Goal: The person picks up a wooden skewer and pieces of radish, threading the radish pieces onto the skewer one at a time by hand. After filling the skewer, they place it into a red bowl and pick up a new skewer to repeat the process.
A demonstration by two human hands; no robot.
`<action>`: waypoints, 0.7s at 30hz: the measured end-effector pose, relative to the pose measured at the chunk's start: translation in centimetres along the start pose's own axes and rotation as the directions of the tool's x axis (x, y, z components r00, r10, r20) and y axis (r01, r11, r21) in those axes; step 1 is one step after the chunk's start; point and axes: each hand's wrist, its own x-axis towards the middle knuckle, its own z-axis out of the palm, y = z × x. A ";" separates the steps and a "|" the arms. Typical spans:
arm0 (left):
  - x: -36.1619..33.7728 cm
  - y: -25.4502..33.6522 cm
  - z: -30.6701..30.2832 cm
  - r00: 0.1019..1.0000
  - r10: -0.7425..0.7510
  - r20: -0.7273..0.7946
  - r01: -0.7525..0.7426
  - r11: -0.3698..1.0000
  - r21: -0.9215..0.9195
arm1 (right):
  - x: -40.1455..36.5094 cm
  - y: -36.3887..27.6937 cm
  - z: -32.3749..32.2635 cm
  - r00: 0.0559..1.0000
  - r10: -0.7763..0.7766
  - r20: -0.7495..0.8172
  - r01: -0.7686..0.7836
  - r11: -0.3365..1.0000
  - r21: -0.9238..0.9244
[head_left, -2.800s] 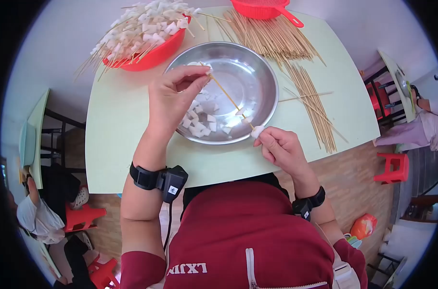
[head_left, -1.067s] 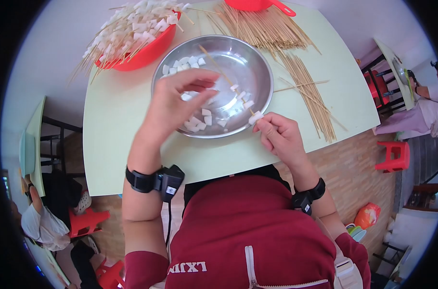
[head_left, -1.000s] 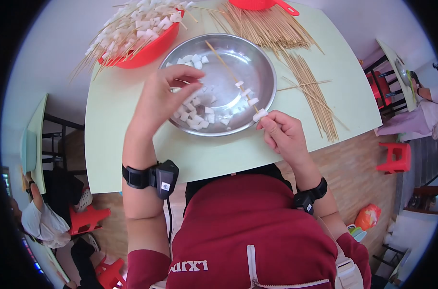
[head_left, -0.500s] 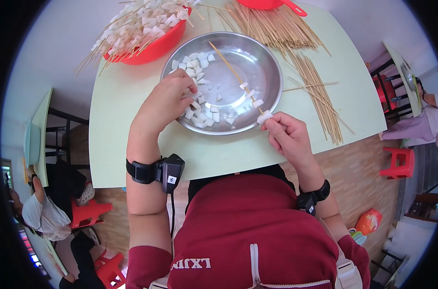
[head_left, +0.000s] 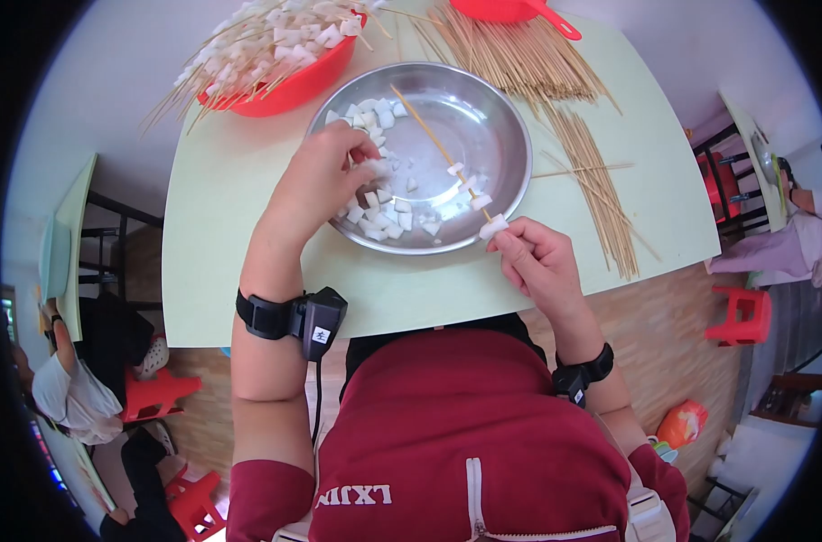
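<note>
My right hand (head_left: 539, 259) is closed around the lower end of a bamboo skewer (head_left: 420, 120), at the near right rim of a steel basin (head_left: 525, 172). Several white food chunks (head_left: 481, 202) are threaded on the skewer, the lowest one right at my fingertips. The skewer's bare pointed end slants up over the basin toward the far side. Over the basin's left part, my left hand (head_left: 337, 164) pinches a loose white chunk (head_left: 377, 168) between thumb and fingers. More loose white chunks (head_left: 375, 219) lie in the basin beneath and around that hand.
A red bowl (head_left: 316, 83) heaped with filled skewers stands at the back left. Bare bamboo sticks (head_left: 528, 54) lie at the back right, with a smaller bundle (head_left: 601, 194) right of the basin. A red strainer (head_left: 506, 9) rests behind. Other people sit at tables on both sides.
My left hand has lifted slightly from the pile, and a white chunk now shows between its fingers. My right hand and the skewer have barely shifted.
</note>
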 end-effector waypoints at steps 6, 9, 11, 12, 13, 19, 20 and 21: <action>1.0 -0.3 -0.7 0.972 -0.092 -0.216 -0.033 0.858 -0.512 | -0.1 0.1 0.1 0.999 0.023 0.033 -0.021 0.998 -0.052; 1.0 -0.2 -0.8 0.967 -0.116 -0.225 -0.070 0.732 -0.677 | -0.1 0.2 0.1 0.999 0.000 0.054 0.005 0.996 -0.093; 1.0 -0.1 -0.8 0.966 -0.124 -0.226 -0.078 0.693 -0.716 | -0.1 0.2 0.1 0.998 0.009 0.056 -0.003 0.995 -0.097; 1.0 0.0 -0.8 0.965 -0.131 -0.226 -0.073 0.696 -0.715 | -0.1 0.2 0.1 0.998 0.008 0.055 -0.002 0.995 -0.097; 1.0 0.1 -0.8 0.964 -0.138 -0.226 -0.067 0.698 -0.713 | 0.0 0.2 0.2 0.999 0.008 0.049 -0.005 0.997 -0.072; 1.0 0.3 -0.7 0.954 -0.110 -0.279 -0.131 0.684 -0.718 | -0.1 0.3 0.2 0.999 0.005 0.041 -0.002 0.998 -0.059; 1.0 0.3 -0.6 0.954 -0.111 -0.278 -0.130 0.684 -0.718 | -0.1 0.4 0.2 0.999 0.002 0.037 0.000 0.998 -0.060; 1.1 0.2 -0.6 0.954 -0.107 -0.281 -0.136 0.679 -0.722 | -0.1 0.4 0.2 0.999 0.003 0.037 -0.001 0.998 -0.060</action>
